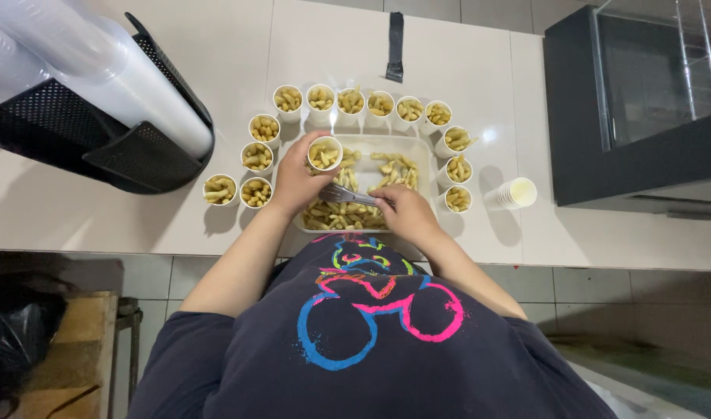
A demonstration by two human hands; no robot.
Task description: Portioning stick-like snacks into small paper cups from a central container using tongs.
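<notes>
White worktop [216,225], seen from above. Left hand [297,180]: fingers wrapped round one small white paper cup [324,153], part-filled with pale fried sticks, held just over the tray's near-left corner so spills fall back in. Right hand [402,211]: closed on the handle of metal tongs [346,194], tips pointing left towards the held cup, low over the food. Shallow white tray [428,151]: centred before the person, holding loose fried sticks [394,167]. Filled cups [351,101]: ranged in an arc round the tray's far and side edges, within arm's reach. Stack of empty cups [517,193]: lying right of the tray. Sleeves of clear lids in a black mesh holder [107,155]: far left.
</notes>
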